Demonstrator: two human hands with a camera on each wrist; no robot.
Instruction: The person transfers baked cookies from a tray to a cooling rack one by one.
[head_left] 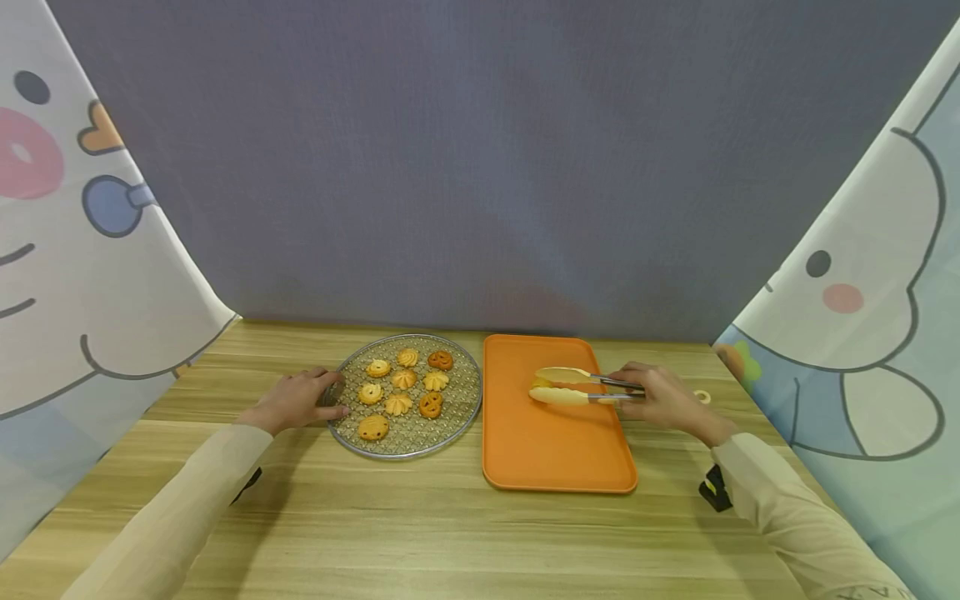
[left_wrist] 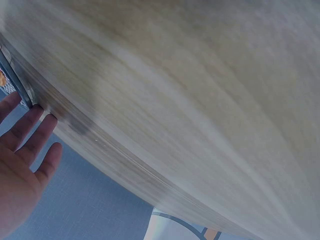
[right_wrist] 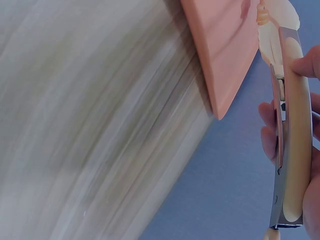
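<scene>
My right hand [head_left: 658, 398] grips a pair of tongs [head_left: 558, 395] with cream tips and metal-edged handles. A small yellow cookie [head_left: 542, 382] appears between the tips, over the orange tray [head_left: 555, 450]; whether it touches the tray I cannot tell. In the right wrist view, fingers and thumb close around the tongs' handle [right_wrist: 296, 150]. My left hand [head_left: 296, 400] touches the left rim of a round tray [head_left: 405, 456] with a bumpy surface. Its fingers look extended in the left wrist view. Several cookies lie on that tray, including a pretzel-shaped one [head_left: 431, 406] and an oval one [head_left: 372, 427].
Both trays stand side by side on a wood-grain table [head_left: 390, 533]. A grey-blue panel [head_left: 480, 167] rises behind the table. Cartoon-printed cloths [head_left: 847, 358] flank both sides. The tongs' ring [head_left: 702, 397] sticks out behind my right hand.
</scene>
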